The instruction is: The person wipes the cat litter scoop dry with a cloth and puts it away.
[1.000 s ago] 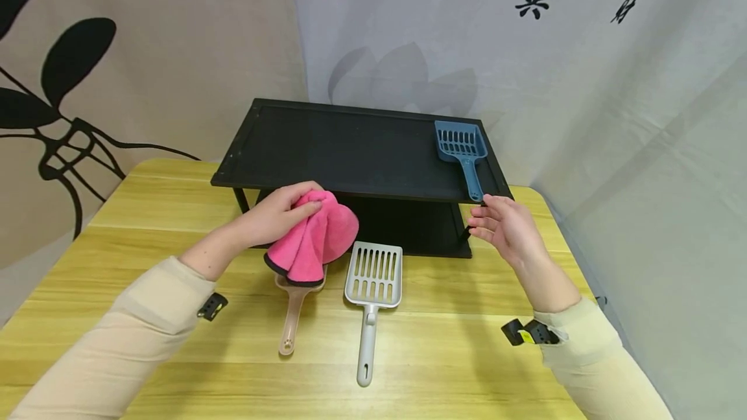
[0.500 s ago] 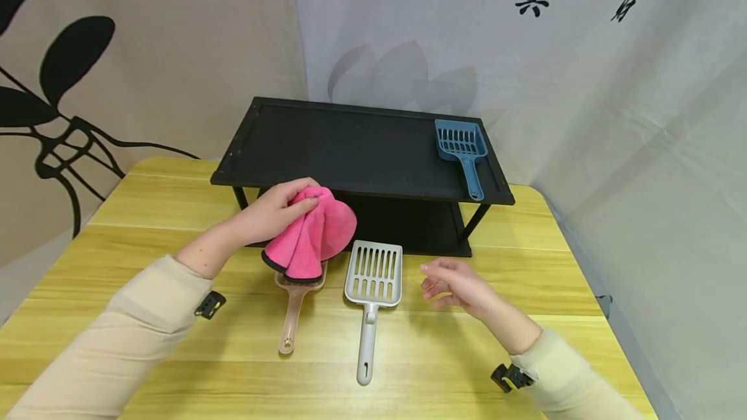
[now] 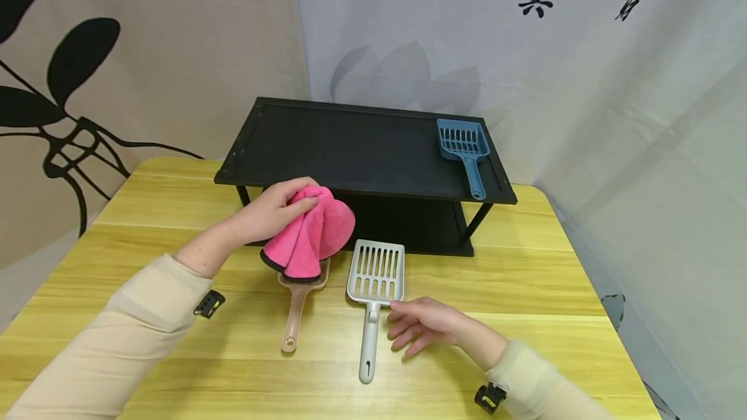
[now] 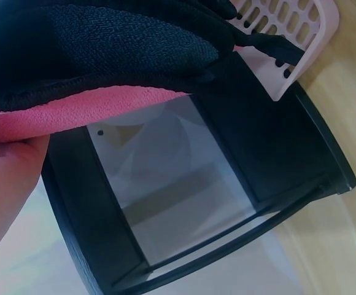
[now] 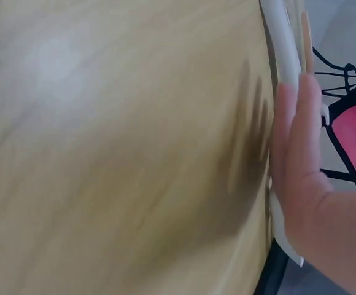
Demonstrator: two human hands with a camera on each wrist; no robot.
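Observation:
My left hand (image 3: 277, 211) grips a bunched pink cloth (image 3: 315, 235) with a black edge; in the left wrist view its underside looks dark. The cloth hangs over the head of a pale pink litter scoop (image 3: 296, 316) lying on the table. To the right of that lies a light grey litter scoop (image 3: 369, 336), slotted head toward the shelf. My right hand (image 3: 428, 326) is just right of its handle, fingers loosely extended; whether it touches the scoop cannot be told. A blue litter scoop (image 3: 463, 144) rests on the shelf's upper tier at the right.
A black two-tier shelf (image 3: 350, 148) stands at the back of the wooden table (image 3: 502, 277). Its front right leg slants down close to the grey scoop's far side. A pale curtain (image 3: 642, 148) with black printing hangs behind and to the right.
My right hand has come away from the blue scoop's handle on the shelf, moving down and left to beside the grey scoop. The left hand stays with the cloth in nearly the same place.

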